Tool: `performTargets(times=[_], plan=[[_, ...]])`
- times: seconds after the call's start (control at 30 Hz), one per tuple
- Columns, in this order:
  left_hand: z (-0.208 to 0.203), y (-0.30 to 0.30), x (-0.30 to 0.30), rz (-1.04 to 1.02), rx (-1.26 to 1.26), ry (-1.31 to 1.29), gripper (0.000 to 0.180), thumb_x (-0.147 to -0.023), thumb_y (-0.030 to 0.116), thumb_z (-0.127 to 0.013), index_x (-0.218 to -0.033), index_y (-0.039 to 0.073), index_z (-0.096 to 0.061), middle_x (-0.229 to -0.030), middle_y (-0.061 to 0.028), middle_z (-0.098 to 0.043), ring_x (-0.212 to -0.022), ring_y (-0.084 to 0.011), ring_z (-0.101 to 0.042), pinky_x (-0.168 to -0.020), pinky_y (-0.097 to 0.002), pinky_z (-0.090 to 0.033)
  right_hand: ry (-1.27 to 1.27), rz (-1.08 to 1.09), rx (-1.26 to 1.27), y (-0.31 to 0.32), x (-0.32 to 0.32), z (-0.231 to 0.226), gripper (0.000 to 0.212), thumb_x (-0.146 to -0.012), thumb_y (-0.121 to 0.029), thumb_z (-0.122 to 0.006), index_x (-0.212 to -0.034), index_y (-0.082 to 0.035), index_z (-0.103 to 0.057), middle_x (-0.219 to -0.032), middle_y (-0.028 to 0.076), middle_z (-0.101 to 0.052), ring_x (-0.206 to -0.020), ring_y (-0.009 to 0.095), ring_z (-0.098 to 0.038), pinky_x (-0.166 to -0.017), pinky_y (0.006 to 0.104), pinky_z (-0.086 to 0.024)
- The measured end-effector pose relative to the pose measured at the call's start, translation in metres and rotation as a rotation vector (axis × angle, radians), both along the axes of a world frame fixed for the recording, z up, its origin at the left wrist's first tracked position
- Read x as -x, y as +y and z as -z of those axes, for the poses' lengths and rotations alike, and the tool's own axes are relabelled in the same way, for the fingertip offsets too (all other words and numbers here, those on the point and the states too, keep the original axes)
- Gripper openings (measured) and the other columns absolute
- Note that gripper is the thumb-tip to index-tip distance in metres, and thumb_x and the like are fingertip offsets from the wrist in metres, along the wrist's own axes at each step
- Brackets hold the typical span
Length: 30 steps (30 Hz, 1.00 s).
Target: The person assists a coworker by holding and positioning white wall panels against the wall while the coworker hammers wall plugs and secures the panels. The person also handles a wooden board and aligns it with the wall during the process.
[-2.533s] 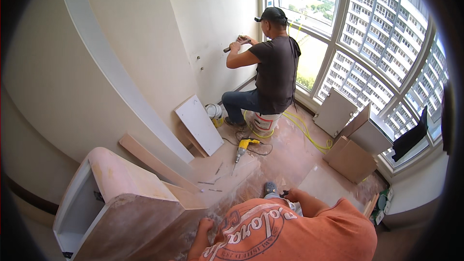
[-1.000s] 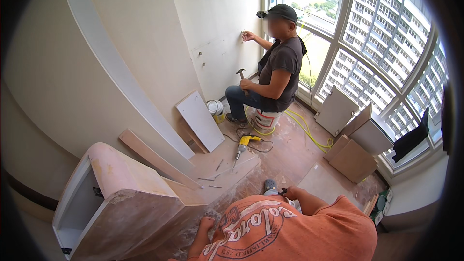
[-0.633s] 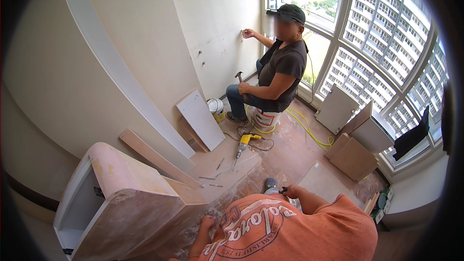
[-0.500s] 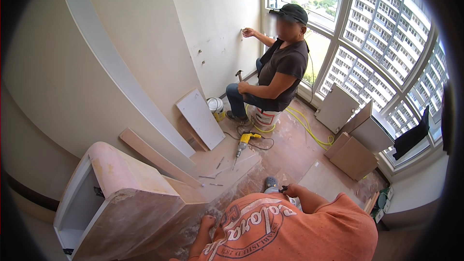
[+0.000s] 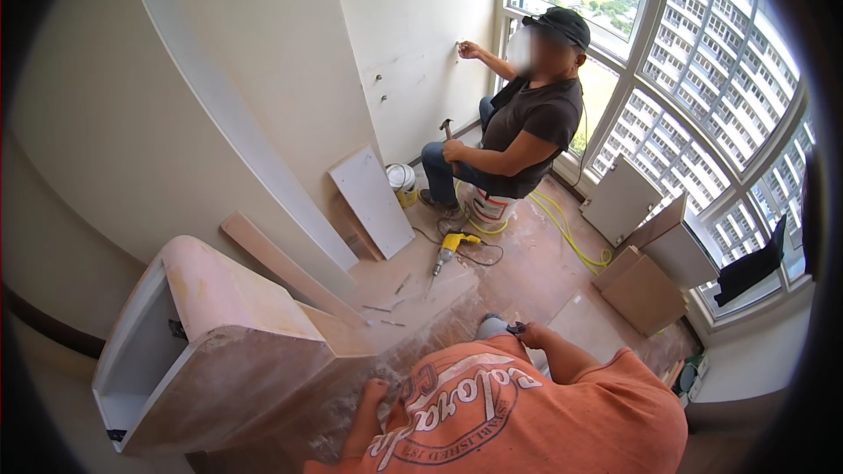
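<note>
My left hand (image 5: 377, 390) is low over the dusty floor beside my orange shirt (image 5: 527, 404). Its fingers are curled, and I cannot see what is inside them. In front of my body, my right hand (image 5: 532, 334) is closed around a small dark object (image 5: 516, 328) too indistinct to name. A grey-blue clog (image 5: 493, 325) on a foot shows just beyond it. Nearest to my left hand stands a pale, round-cornered cabinet (image 5: 237, 298), lying on its side with an open front.
A co-worker (image 5: 531, 136) sits on a white bucket (image 5: 492, 204), gripping a hammer (image 5: 448, 136) and touching the wall with the other hand. A yellow drill (image 5: 452, 246), thin bits (image 5: 392, 323), a leaning white panel (image 5: 373, 202), a yellow hose (image 5: 562, 219) and brown boxes (image 5: 639, 290) surround the floor.
My view has shifted slightly, so the co-worker and far wall sit further right in it. Less of the clog shows. Both hands stay closed in nearly the same places.
</note>
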<state>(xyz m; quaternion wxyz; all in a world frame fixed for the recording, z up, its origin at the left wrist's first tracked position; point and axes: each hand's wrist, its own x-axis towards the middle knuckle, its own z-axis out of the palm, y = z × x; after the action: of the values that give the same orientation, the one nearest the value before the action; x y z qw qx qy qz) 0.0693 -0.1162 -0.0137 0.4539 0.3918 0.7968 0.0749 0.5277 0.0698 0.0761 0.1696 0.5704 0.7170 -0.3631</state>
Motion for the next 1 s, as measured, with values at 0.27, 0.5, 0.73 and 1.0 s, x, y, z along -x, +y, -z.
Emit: performTargets(times=[0.27, 0.5, 0.73, 1.0], plan=[[0.009, -0.014, -0.011, -0.061, 0.023, -0.045, 0.031, -0.070, 0.027, -0.056, -0.081, 0.000, -0.065, -0.081, -0.0217, -0.061, -0.080, -0.0344, -0.061, -0.072, -0.0387, -0.047, -0.203, -0.379, 0.105, 0.032, -0.018, 0.046, 0.024, -0.080, -0.028, -0.047, -0.092, -0.016, -0.064, -0.087, 0.016, -0.062, -0.080, 0.032, -0.060, -0.070, 0.0410, -0.047], [0.003, 0.027, -0.048, 0.059, 0.083, -0.045, 0.034, -0.070, 0.029, -0.057, -0.087, 0.000, -0.064, -0.089, -0.0202, -0.061, -0.085, -0.0338, -0.060, -0.079, -0.0400, -0.045, -0.149, -0.115, 0.180, 0.082, -0.021, 0.021, 0.025, -0.079, -0.028, -0.050, -0.087, -0.010, -0.065, -0.079, 0.016, -0.062, -0.073, 0.029, -0.061, -0.063, 0.0394, -0.048], [-0.200, 0.308, -0.125, 0.084, -0.600, -0.100, 0.067, -0.078, 0.022, -0.058, -0.132, 0.001, -0.026, -0.088, -0.0158, -0.062, -0.083, -0.0285, -0.060, -0.075, -0.0350, -0.046, -0.181, -0.125, 0.270, 0.150, -0.040, 0.034, 0.024, -0.076, -0.027, -0.053, -0.073, -0.006, -0.064, -0.063, 0.011, -0.061, -0.055, 0.022, -0.058, -0.048, 0.0338, -0.044], [-0.258, 0.412, -0.169, 0.109, -0.681, -0.168, 0.038, -0.081, 0.021, -0.056, -0.114, 0.002, -0.051, -0.090, -0.0151, -0.062, -0.084, -0.0265, -0.060, -0.074, -0.0332, -0.047, -0.255, -0.896, -0.110, 0.212, -0.074, 0.071, 0.022, -0.068, -0.027, -0.059, -0.084, -0.012, -0.064, -0.081, 0.008, -0.064, -0.077, 0.025, -0.061, -0.066, 0.0349, -0.048]])
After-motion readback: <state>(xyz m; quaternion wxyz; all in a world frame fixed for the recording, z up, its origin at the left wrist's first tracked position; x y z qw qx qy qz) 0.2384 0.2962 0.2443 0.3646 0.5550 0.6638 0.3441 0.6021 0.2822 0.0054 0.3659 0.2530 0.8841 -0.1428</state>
